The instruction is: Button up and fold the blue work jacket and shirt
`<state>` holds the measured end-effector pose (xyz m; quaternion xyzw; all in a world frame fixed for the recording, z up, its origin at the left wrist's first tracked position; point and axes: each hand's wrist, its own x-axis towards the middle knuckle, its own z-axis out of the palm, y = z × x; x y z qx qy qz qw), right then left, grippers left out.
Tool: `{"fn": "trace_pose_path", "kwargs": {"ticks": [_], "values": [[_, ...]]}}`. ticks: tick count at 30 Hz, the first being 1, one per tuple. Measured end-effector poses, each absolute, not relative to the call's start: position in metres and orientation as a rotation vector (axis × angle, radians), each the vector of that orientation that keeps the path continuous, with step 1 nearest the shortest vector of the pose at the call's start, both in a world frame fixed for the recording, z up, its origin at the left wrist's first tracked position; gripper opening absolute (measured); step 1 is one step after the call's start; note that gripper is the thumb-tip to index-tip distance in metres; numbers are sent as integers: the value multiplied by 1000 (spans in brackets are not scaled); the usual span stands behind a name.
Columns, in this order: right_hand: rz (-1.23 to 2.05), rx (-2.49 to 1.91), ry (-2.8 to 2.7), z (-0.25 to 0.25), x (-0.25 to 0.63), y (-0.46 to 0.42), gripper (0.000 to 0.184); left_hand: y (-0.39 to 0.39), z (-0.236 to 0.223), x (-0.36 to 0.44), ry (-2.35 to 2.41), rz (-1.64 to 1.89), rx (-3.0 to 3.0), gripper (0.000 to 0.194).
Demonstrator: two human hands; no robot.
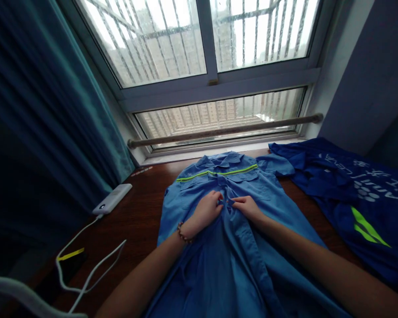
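A light blue work shirt (278, 207) with a yellow-green stripe across the chest lies face up, its collar toward the window. My left hand (207, 211) pinches one edge of the front opening a little below the chest. Close beside it, my right hand (248, 207) grips the other front edge between thumb and fingers. The two edges stand slightly raised, with a small gap between the hands. Below them the front panels hang apart in loose folds. Any button between my fingertips is too small to make out.
On the right lies a darker blue garment (331, 185) with white print. A white power bank (112, 198) with a white cable (82, 229) rests on the brown wooden surface (139, 225) at left, near a black and yellow object (71, 258). Blue curtain (86, 110) and window rail (225, 131) stand behind.
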<state>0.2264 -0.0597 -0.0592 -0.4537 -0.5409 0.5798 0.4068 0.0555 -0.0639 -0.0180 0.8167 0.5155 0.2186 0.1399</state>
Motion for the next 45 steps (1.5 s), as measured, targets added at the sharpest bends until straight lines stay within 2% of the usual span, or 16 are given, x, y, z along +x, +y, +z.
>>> {"fn": "trace_pose_path", "kwargs": {"ticks": [6,10,14,26,35,39,45], "values": [[1509,-1102,-1309,-54,225,-62,28,-74,-41,53,1510,585,2357,18],[1531,-1080,-1242,-54,226,-61,33,-72,-34,49,1347,480,2580,14],[1503,-1066,-1234,-54,227,-62,30,-75,-29,47,1208,297,2791,21],[1523,-1032,-1542,-53,218,-76,16,-70,-37,49,1405,440,2533,5],[1516,-1042,-1518,-52,220,-76,15,-72,-28,50,1394,546,2329,9],[1396,-1034,-1583,-47,222,-78,18,-75,-23,52,1282,631,1972,16],[947,-1040,-1765,-36,224,-82,21,-76,-27,52,1087,683,1400,25]]}}
